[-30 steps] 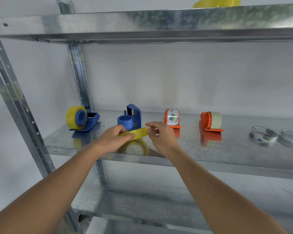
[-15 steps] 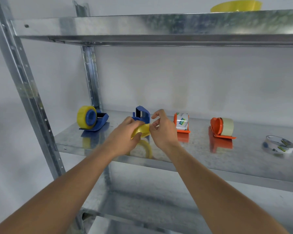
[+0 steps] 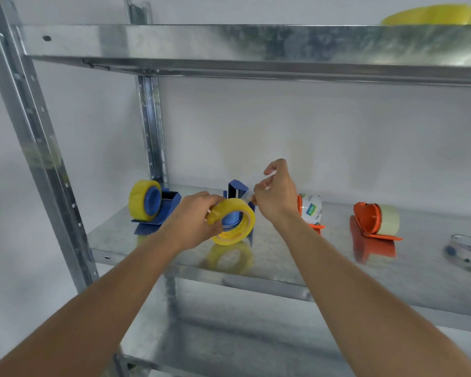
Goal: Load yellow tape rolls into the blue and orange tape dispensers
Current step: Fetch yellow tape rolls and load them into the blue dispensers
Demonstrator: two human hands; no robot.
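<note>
The left hand point(image 3: 193, 221) grips the yellow tape roll point(image 3: 233, 221) just in front of the empty blue dispenser point(image 3: 238, 190) while the right hand point(image 3: 276, 197) pinches its peeled end just above — a slack pull could let that strip fold back and stick to itself, or a bump could shove the dispenser back.

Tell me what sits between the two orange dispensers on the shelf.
Nothing: the head view shows only bare shelf between the labelled-roll orange dispenser and the pale-roll one.
</note>
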